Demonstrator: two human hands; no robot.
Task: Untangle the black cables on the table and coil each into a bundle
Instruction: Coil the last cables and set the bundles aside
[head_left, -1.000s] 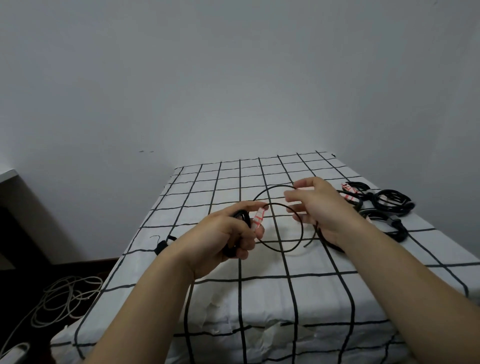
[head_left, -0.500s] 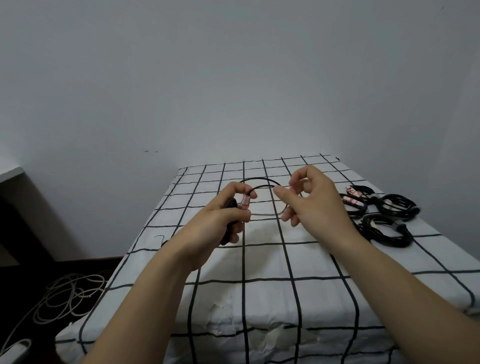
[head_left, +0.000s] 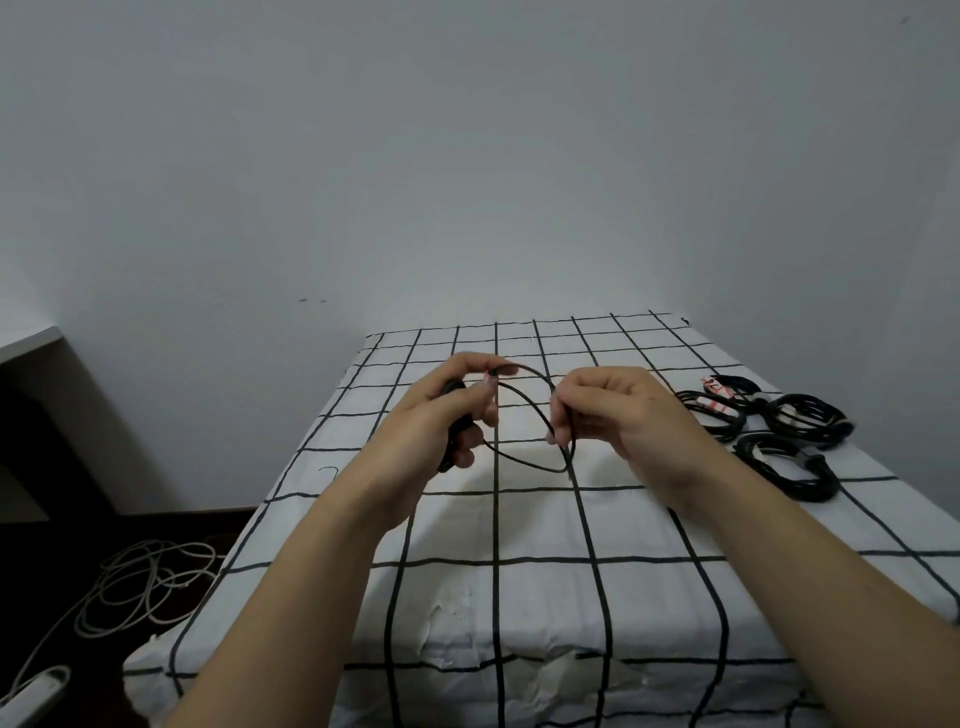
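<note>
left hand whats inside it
The left hand grips coiled black cable, a red-and-white tag by its thumb; one loop runs to the right hand, which pinches it. The fingers cover the coils, so their number cannot be seen.

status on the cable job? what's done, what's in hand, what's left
Done: several coiled bundles lie on the right side of the table. In hand: the left hand grips a partly wound thin cable while the right hand pinches its loose loop. Left: wind in that loop and set the coil down. A short black strand shows near the table's left edge; I cannot tell if it is another cable.
</note>
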